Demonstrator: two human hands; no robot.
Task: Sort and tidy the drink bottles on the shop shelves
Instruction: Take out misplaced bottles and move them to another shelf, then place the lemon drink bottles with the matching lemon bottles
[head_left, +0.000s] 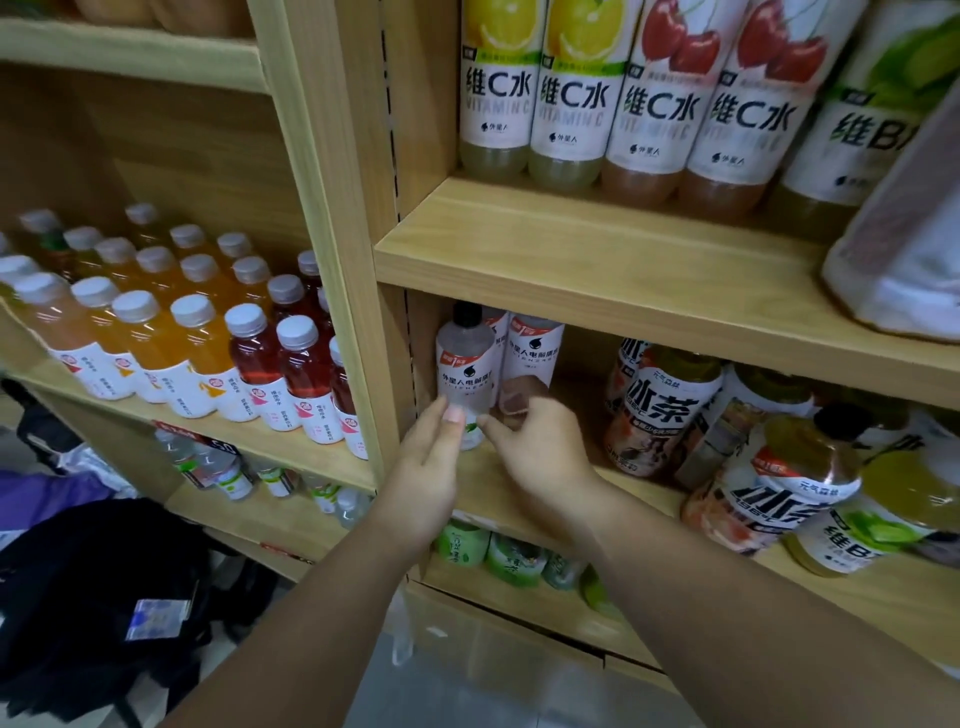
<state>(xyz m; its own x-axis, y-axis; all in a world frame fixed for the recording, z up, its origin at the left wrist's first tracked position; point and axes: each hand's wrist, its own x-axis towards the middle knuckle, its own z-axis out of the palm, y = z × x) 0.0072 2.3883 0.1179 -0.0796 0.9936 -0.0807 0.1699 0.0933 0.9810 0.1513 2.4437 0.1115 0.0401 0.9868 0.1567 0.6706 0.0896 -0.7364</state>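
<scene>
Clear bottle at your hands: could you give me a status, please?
Left hand and right hand touching clear bottle near base; grip unclear. Bottle upright, far left. Iced-tea bottles leaning at right, apart.
</scene>
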